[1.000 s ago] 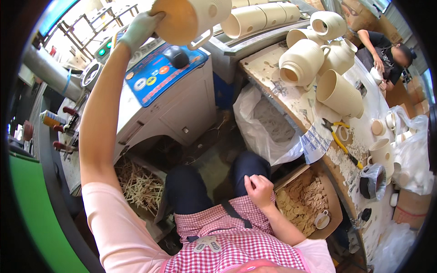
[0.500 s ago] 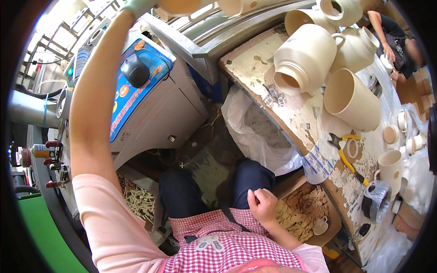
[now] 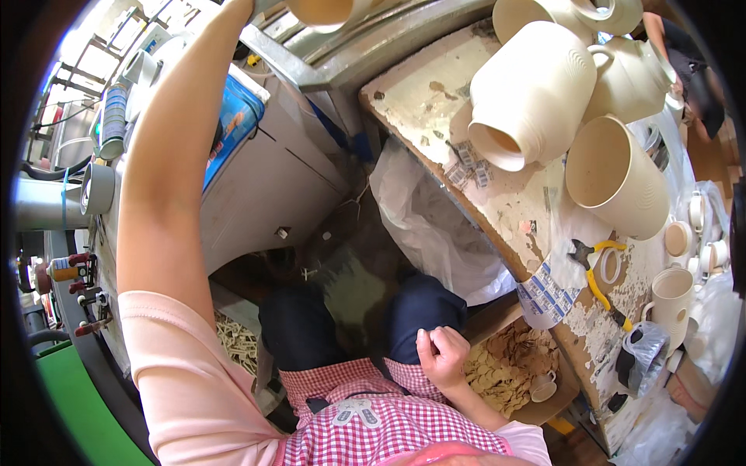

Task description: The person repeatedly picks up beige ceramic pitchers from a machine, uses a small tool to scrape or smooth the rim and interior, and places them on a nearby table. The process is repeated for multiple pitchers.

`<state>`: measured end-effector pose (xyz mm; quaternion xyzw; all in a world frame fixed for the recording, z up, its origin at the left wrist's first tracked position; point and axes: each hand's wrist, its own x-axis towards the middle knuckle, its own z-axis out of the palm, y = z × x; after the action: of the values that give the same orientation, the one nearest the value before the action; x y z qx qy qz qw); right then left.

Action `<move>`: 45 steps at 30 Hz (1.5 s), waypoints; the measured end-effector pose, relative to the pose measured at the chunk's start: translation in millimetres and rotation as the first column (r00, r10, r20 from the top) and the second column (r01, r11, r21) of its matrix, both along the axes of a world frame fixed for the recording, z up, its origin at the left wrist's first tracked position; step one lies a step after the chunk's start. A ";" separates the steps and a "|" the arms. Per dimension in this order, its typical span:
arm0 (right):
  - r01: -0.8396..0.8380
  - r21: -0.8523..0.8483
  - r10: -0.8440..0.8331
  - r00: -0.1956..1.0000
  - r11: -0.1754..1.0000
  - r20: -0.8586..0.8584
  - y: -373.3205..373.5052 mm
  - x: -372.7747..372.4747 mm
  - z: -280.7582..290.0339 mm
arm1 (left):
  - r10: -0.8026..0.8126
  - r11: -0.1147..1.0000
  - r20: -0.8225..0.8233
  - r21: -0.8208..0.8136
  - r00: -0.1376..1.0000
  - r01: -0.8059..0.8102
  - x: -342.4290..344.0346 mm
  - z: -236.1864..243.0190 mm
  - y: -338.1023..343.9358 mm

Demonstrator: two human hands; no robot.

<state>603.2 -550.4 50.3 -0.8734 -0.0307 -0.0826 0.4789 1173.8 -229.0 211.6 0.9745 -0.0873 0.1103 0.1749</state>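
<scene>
while right hand [image 3: 445, 359] curls, likely mug [image 3: 326, 11] beyond

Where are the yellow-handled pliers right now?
In the head view, the pliers lie on the worn bench at right, just below the open cream cylinder.

Stretches upward the left arm [image 3: 163, 179], in a short, pale pink cloth sleeve [image 3: 179, 365], with its hand outside the upper edge. Holds the right hand [image 3: 444, 359] in a loose fist, near the dark-clothed right knee [image 3: 420, 311]. Shows, at the upper edge, part of a round cream vessel [image 3: 326, 12]. Has at right a worn, flaking white table [image 3: 420, 78], bearing a big cream narrow-necked vessel [image 3: 536, 89] on its side and yellow-handled pliers [image 3: 597, 287].
</scene>
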 end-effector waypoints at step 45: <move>-0.053 -0.177 0.070 0.993 0.983 0.094 12.1 -74.3 -27.4 | 0.798 0.266 -0.528 0.742 -0.291 -0.616 -1177.1 -207.8 213.7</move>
<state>528.9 -538.3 22.9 -0.9054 -0.0889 -0.1082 0.4008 -3.3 -15.3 3.7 0.7003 0.6174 -0.3585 0.0008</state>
